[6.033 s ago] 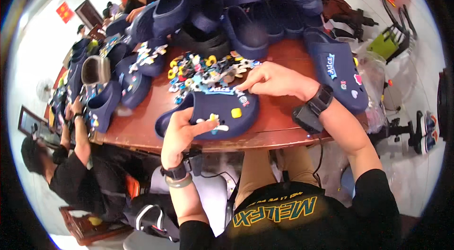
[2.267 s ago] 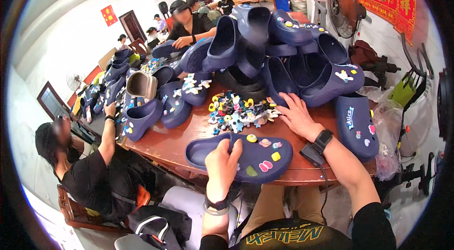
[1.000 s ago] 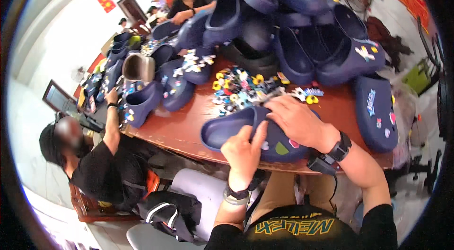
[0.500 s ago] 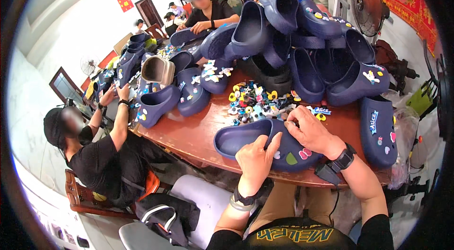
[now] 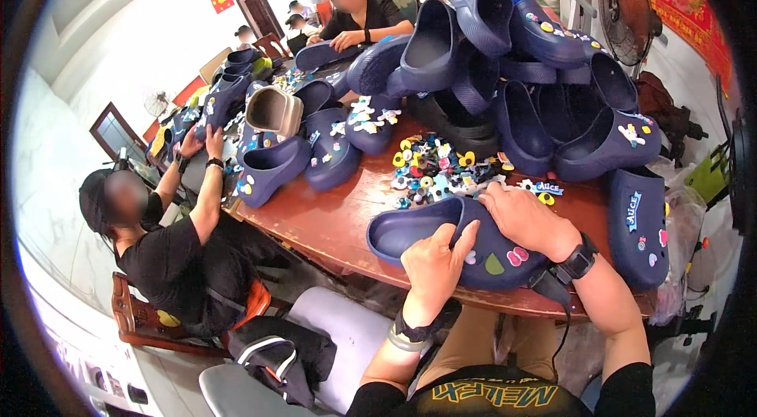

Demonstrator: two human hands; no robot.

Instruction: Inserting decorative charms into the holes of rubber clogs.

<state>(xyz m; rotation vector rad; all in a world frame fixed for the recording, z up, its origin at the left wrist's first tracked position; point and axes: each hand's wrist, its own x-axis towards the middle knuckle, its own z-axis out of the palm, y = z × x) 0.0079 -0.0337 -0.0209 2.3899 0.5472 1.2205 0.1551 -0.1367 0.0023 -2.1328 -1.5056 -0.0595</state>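
A navy foam clog (image 5: 394, 232) lies sideways on the table in front of me, with pink, white and green charms on its upper. My left hand (image 5: 436, 266) is closed around the clog's near side, with its thumb raised. Over the far side of the upper, my right hand (image 5: 527, 218) bends its fingers down in a closed grip. Its fingertips are mostly hidden, so what they pinch cannot be made out. Just beyond the clog spreads a pile of small colourful shoe charms (image 5: 441, 173). A blue-and-white banner charm (image 5: 549, 188) lies beside my right hand.
Navy clogs (image 5: 430, 42) are heaped at the back of the brown table (image 5: 315, 232). One decorated clog (image 5: 637, 228) stands at the right edge. A beige clog (image 5: 274, 111) sits left of the heap. Co-workers (image 5: 169, 236) handle clogs at the left and far side.
My right hand has shifted slightly away from my left thumb, and its fingers now rest farther over the clog's upper. My left hand keeps its hold. The whole view has moved slightly.
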